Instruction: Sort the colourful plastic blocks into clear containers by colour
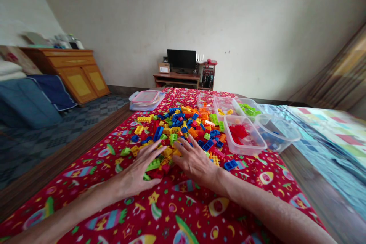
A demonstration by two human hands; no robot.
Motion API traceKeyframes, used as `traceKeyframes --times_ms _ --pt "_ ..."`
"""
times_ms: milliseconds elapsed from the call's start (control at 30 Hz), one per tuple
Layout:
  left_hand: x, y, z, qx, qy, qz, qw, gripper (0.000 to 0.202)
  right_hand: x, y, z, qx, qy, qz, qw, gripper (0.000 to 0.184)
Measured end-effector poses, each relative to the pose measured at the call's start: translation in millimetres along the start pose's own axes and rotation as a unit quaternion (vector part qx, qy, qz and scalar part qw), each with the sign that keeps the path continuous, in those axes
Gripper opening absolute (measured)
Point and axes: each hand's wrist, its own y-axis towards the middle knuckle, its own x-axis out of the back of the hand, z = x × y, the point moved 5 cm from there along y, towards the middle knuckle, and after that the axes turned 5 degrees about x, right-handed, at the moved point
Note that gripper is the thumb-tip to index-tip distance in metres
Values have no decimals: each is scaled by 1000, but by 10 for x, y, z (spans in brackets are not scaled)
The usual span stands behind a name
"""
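Observation:
A heap of mixed plastic building bricks [177, 133] in yellow, blue, orange, green and red lies on a red patterned cloth [85, 175]. My left hand [140, 169] rests on the heap's near left side, fingers spread, beside a green brick [153, 164]. My right hand [194, 162] lies on the near right side, fingers spread. Neither hand visibly holds a brick. A loose blue brick [230, 164] sits to the right of my right hand. Past it stands a clear plastic bin [245, 151] of red bricks.
Further clear bins hold green bricks [253, 102], blue bricks [286, 137] and yellow bricks [223, 100]. Stacked lids [147, 100] lie at the cloth's far left. A wooden cabinet [64, 74] and a monitor on a low desk [181, 61] stand beyond.

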Motion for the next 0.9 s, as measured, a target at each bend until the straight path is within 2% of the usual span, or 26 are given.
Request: traceKeyframes --times_ms 100,200,300,467,600,733,900 --pt "-61 252 -137 -1 -15 -24 1000 71 60 -21 -139 -64 -3 -14 998 21" --pt "-73 500 -151 7 -28 -62 998 62 96 -51 -318 -134 13 0 991 17" --pt "-73 724 -130 26 -46 -86 995 54 126 -65 -445 -159 12 6 987 14" --pt "-56 1152 -145 21 -88 -117 989 58 159 -92 -567 -189 -9 3 982 12" --pt "12 1555 -137 25 -150 -152 977 51 188 -130 -642 -224 -23 38 974 18" --pt "42 1846 -255 18 -182 -135 974 56 273 -166 -741 -256 -21 63 964 26" --pt "-15 1938 -561 -49 -262 -66 962 64 470 -265 -934 -338 -36 71 938 28"
